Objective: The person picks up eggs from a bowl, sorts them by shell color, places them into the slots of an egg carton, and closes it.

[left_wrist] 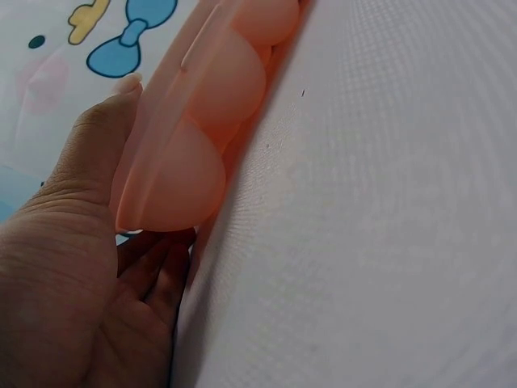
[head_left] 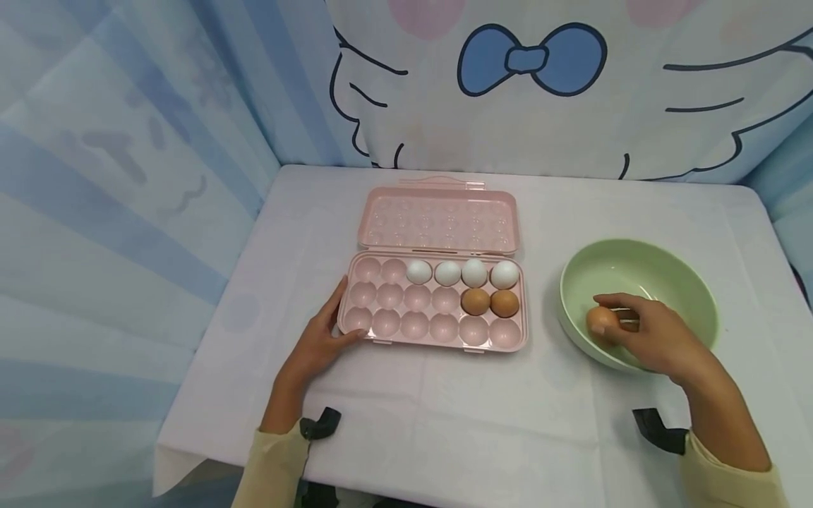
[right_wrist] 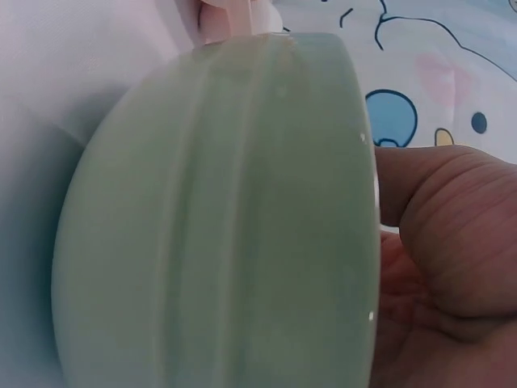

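Brown egg (head_left: 600, 321) at right of frame, within the green bowl (head_left: 635, 261)'s outline, pinched by thumb and fingers of the right hand (head_left: 660, 339); seen in head view only. Right-wrist view: bowl's outer wall, thumb passing behind the rim. Pink egg tray (head_left: 416, 326) mid-frame, lid (head_left: 441, 222) open; left-wrist view alone gives cup undersides. Left hand (head_left: 320, 344) grips tray's lower-left corner, thumb along near side.
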